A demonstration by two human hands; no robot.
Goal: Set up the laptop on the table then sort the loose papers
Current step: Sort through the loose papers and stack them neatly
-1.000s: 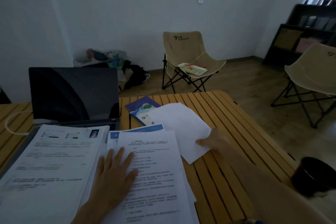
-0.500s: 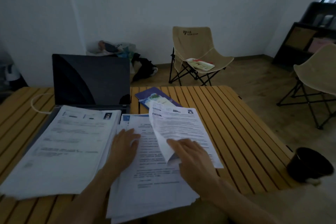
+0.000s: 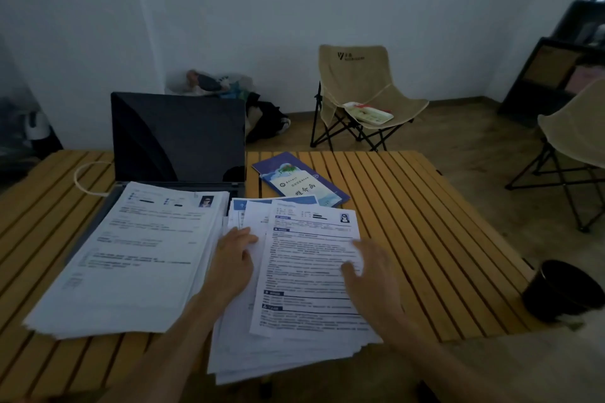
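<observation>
The sheet (image 3: 311,258) you were turning now lies flat, printed side up, atop the right pile; your right hand (image 3: 370,278) and left hand (image 3: 234,258) rest on it, fingers relaxed, while the laptop (image 3: 178,137) stays open far left on the worktop (image 3: 409,206).

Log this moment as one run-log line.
step: sorting papers | left hand: presses right stack | right hand: flat on top sheet | laptop: open
</observation>
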